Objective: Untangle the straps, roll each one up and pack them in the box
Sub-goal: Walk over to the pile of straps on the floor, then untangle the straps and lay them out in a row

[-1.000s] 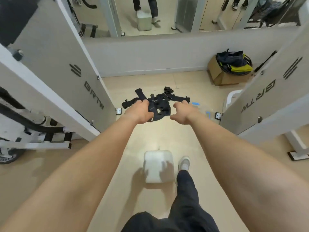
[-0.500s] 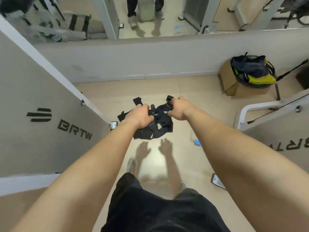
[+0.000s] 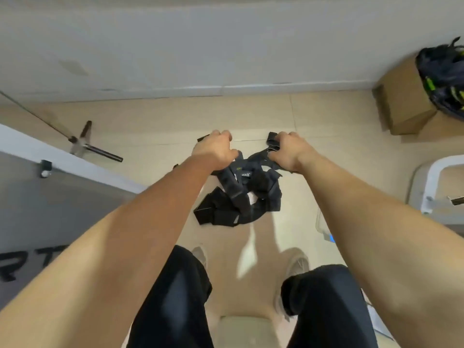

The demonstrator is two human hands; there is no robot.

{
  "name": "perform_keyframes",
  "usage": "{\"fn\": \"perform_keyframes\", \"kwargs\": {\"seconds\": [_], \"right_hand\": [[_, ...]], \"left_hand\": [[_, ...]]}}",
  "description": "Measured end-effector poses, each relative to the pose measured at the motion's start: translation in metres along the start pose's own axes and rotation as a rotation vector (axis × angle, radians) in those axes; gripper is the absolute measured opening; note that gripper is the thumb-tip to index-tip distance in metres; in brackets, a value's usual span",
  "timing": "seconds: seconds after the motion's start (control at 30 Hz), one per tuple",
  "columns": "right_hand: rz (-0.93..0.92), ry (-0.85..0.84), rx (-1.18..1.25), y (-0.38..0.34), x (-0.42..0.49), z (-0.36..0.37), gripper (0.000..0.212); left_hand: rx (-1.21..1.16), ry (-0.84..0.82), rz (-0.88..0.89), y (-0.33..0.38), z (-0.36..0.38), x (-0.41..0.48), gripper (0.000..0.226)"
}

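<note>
One tangle of black straps (image 3: pixel 238 197) hangs between and below the two grips, its separate straps too knotted to count. The left grip (image 3: pixel 213 151) curls round one strap end and the right grip (image 3: pixel 288 151) round another, as half a second ago, though now slightly wider apart. One cardboard box (image 3: pixel 401 109) sits well off beyond the right grip, against the wall, with one dark bag (image 3: pixel 444 79) stuffed in it.

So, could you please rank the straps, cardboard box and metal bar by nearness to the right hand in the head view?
1. Straps, held by the right hand.
2. Cardboard box, right, by the wall.
3. Metal bar, on the left floor.
</note>
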State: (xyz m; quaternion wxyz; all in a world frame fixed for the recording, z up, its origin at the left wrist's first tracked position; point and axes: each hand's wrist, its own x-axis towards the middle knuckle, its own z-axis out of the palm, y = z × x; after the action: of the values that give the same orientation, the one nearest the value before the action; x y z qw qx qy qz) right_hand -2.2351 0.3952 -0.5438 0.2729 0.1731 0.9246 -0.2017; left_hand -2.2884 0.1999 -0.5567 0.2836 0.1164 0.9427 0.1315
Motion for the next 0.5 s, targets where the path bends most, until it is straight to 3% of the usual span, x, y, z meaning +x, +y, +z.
{"fn": "perform_keyframes", "kwargs": {"seconds": [0.27, 0.5], "right_hand": [[-0.083, -0.067, -0.132, 0.070, 0.180, 0.196, 0.063], [-0.095, -0.042, -0.195, 0.106, 0.172, 0.265, 0.061]], "left_hand": [[-0.050, 0.041, -0.068, -0.084, 0.205, 0.147, 0.047], [-0.048, 0.085, -0.058, -0.107, 0.275, 0.136, 0.041]]}}
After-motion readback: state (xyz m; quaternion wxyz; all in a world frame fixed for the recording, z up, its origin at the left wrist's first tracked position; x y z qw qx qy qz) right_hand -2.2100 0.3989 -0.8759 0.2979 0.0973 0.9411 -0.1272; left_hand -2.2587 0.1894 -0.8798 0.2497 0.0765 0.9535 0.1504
